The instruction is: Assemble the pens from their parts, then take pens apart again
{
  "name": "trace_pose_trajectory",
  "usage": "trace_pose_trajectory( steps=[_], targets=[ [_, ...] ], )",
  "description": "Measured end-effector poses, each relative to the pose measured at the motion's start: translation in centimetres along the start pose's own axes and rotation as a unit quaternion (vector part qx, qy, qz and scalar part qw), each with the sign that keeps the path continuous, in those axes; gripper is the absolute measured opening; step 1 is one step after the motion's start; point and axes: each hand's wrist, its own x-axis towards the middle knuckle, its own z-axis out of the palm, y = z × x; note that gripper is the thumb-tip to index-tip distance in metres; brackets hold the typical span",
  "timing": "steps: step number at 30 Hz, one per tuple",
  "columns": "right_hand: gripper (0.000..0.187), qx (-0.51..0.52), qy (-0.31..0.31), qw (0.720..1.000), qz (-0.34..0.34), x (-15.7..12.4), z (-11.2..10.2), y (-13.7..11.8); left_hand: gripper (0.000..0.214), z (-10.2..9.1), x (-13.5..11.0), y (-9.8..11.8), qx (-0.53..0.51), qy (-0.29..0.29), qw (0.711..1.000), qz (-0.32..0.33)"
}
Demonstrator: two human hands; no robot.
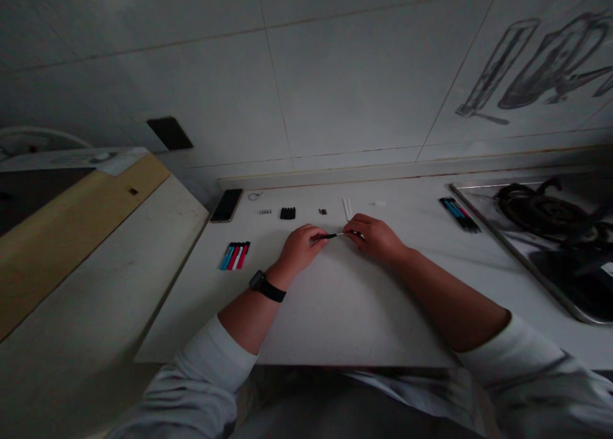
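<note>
Both my hands rest on the white countertop [335, 298] near its middle. My left hand [301, 247], with a black watch on its wrist, is closed on the dark end of a thin pen part [330, 236]. My right hand [376, 236] pinches the pale end of the same part. The piece runs level between the two hands, just above the counter.
Red, blue and black pen barrels [234, 255] lie at the left. Small black parts [288, 213], white tubes [347, 207] and a phone [227, 205] sit behind the hands. More pens [458, 214] lie beside the gas stove [550, 234] on the right.
</note>
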Motion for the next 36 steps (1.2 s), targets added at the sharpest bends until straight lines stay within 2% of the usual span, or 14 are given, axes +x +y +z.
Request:
trace_pose_trajectory(
  steps=[6, 12, 16, 21, 23, 26, 29, 33, 36],
  targets=[
    [0.026, 0.008, -0.012, 1.000, -0.028, 0.0, 0.1, -0.6, 0.008, 0.1, 0.0, 0.2, 0.004, -0.004, 1.000, 0.008],
    [0.025, 0.006, 0.003, 1.000, -0.020, 0.1, 0.8, -1.1, 0.010, 0.2, -0.1, 0.3, -0.008, -0.020, 1.000, 0.023],
    [0.026, 0.045, 0.005, 0.998, -0.035, 0.1, 0.9, -1.9, 0.012, 0.2, -0.1, 0.4, -0.016, -0.019, 0.999, 0.027],
    [0.037, 0.087, 0.009, 0.995, -0.047, 0.1, 0.2, -2.8, 0.013, 0.2, -0.1, 0.2, -0.022, -0.005, 0.999, 0.026],
    [0.039, 0.075, 0.039, 0.996, -0.018, 0.1, -0.6, -2.4, 0.012, 0.2, -0.1, 0.0, -0.016, 0.010, 1.000, 0.020],
    [0.027, 0.025, 0.056, 0.994, 0.089, 0.0, -2.4, -0.7, 0.013, 0.1, 0.0, -0.3, -0.010, 0.033, 0.999, 0.008],
    [0.028, -0.029, -0.057, 0.986, 0.157, -0.4, -4.0, 1.3, 0.015, 0.1, 0.0, -0.5, -0.008, 0.040, 0.999, -0.003],
    [0.023, -0.014, -0.184, 0.974, 0.131, -1.2, -4.1, 2.8, 0.016, 0.2, 0.0, -0.6, -0.004, 0.037, 0.999, -0.005],
    [0.015, -0.014, -0.219, 0.968, 0.118, -1.5, -3.4, 2.8, 0.016, 0.2, 0.0, -0.6, -0.006, 0.040, 0.999, -0.004]
  ],
)
